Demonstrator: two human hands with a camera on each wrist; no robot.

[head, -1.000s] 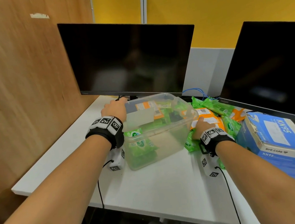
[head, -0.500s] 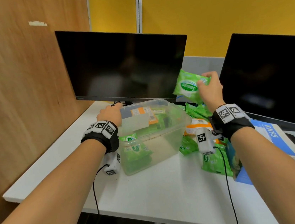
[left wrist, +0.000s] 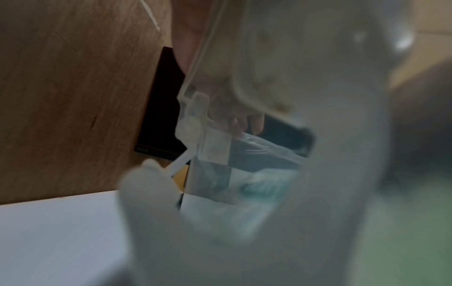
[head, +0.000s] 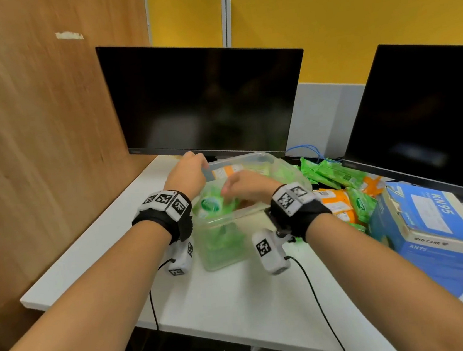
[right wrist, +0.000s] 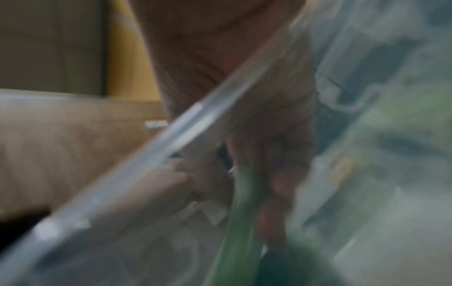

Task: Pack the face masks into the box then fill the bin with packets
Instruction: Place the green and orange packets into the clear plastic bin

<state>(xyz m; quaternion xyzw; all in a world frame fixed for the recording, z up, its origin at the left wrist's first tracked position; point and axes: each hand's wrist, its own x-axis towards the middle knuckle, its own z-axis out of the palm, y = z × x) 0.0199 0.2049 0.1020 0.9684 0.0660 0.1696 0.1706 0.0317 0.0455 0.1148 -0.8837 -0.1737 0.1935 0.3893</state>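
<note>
Right hand [head: 247, 183] pinches green packet [head: 213, 203] over clear bin [head: 230, 219]; left hand [head: 187, 172] grips bin rim

The clear plastic bin [head: 254, 160] sits on the white tabletop [head: 233, 291], under both hands' fingers [head: 227, 187]. Right of the fingers lie loose green and orange packets [head: 338, 175]; further right, the blue KN95 cardboard box [head: 436, 234]. Behind the fingers stands a black monitor [head: 204, 103].
</note>
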